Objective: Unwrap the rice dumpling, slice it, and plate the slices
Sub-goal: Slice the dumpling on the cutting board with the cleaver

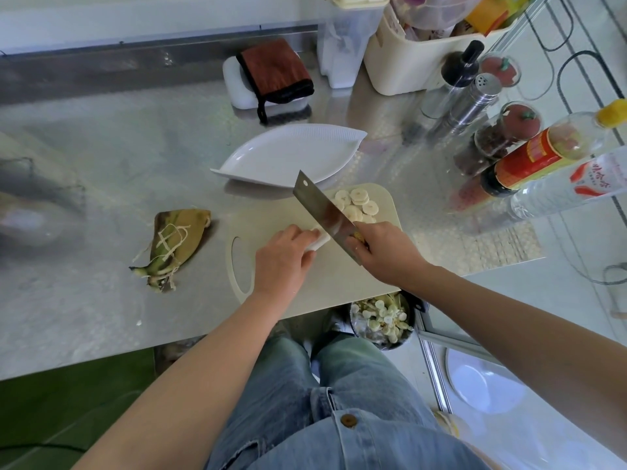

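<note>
On the cream cutting board (342,276) my left hand (283,257) grips the white unwrapped rice dumpling (319,239), fingers curled over it. My right hand (385,251) holds the handle of a steel cleaver (322,210), whose blade stands right beside the dumpling's end. Several round white slices (358,203) lie on the board's far corner, behind the blade. An empty white leaf-shaped plate (288,152) sits just beyond the board. The discarded leaf wrapper with its string (173,244) lies on the steel counter to the left.
Bottles, spice jars and a shaker (481,96) crowd the counter's right side. A cream bin (417,52) and a brown cloth on a white block (274,72) stand at the back. A pot of scraps (381,318) sits below the counter's front edge.
</note>
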